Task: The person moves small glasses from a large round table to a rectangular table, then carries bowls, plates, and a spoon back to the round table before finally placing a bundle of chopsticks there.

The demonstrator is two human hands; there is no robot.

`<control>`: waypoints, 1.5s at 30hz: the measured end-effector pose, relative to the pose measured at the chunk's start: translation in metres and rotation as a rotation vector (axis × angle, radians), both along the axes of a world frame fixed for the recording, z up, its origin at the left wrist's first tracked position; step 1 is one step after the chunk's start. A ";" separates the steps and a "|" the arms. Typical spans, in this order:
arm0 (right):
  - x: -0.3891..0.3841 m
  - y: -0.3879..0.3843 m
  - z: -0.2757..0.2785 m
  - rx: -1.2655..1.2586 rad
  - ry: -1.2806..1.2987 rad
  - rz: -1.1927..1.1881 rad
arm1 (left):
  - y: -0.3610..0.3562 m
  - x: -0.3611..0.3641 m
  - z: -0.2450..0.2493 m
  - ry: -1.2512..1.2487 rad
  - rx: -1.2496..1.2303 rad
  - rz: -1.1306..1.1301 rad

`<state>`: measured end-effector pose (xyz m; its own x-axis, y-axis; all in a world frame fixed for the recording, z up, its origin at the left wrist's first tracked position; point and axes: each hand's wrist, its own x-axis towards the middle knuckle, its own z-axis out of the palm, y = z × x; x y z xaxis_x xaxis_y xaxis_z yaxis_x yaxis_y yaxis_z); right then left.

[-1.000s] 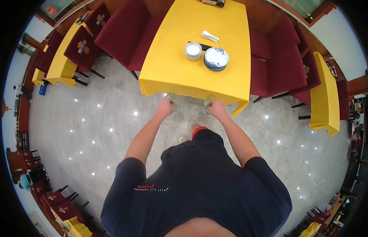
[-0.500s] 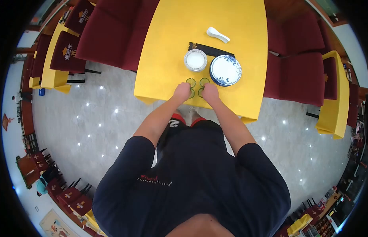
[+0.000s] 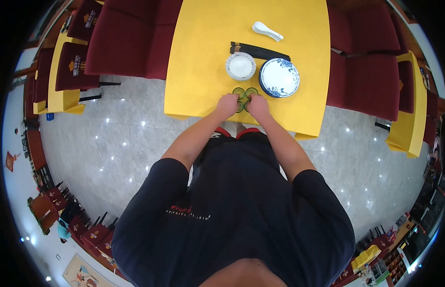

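Several small green drinking glasses (image 3: 238, 92) stand in a tight cluster near the front edge of the yellow-covered table (image 3: 198, 91). My left hand (image 3: 227, 104) is closed around the left side of the cluster, fingers on the left-hand glasses. On the other side, my right hand (image 3: 259, 106) grips the right-hand glasses (image 3: 251, 91). My fingers partly hide the two nearer glasses. Just beyond are a white patterned bowl (image 3: 241, 66) and a stack of blue-flowered plates (image 3: 280, 78). Black chopsticks (image 3: 260, 50) lie behind them, and white soup spoons (image 3: 267, 31) rest farther back.
Dark red upholstered seats flank the table, a bench on the left (image 3: 129, 38) and another on the right (image 3: 363, 86). More yellow tables and red chairs (image 3: 72, 64) stand farther off. Grey tiled floor (image 3: 122, 138) surrounds me. A person in light blue (image 3: 64, 230) is far off at lower left.
Both hands have come closer together, and the left and right pairs of glasses now stand against each other without the earlier gap. The whole view has shifted slightly.
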<state>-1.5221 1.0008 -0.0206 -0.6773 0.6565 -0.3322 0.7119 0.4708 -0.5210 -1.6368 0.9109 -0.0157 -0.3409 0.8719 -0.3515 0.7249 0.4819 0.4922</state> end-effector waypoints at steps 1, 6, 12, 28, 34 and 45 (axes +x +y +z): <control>0.000 0.000 0.000 0.006 -0.002 -0.001 | 0.001 0.000 0.002 -0.001 -0.008 0.002; 0.001 0.001 0.003 0.042 0.006 -0.003 | 0.004 -0.005 0.002 -0.013 0.003 -0.012; -0.001 0.001 0.004 0.032 0.014 -0.018 | 0.010 -0.007 0.000 -0.033 -0.007 -0.002; -0.001 -0.012 0.011 0.052 -0.097 -0.046 | 0.006 -0.008 0.011 -0.017 -0.069 -0.031; 0.010 -0.009 0.040 0.084 -0.078 -0.014 | 0.001 -0.007 0.033 0.060 -0.079 -0.119; 0.113 -0.031 0.022 0.075 0.122 -0.313 | -0.085 -0.050 0.058 -0.134 -0.005 -0.186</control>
<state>-1.4091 0.9700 0.0010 -0.4707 0.8583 -0.2042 0.7627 0.2795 -0.5832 -1.6866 0.8264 0.0425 -0.1244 0.9134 -0.3875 0.7301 0.3487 0.5876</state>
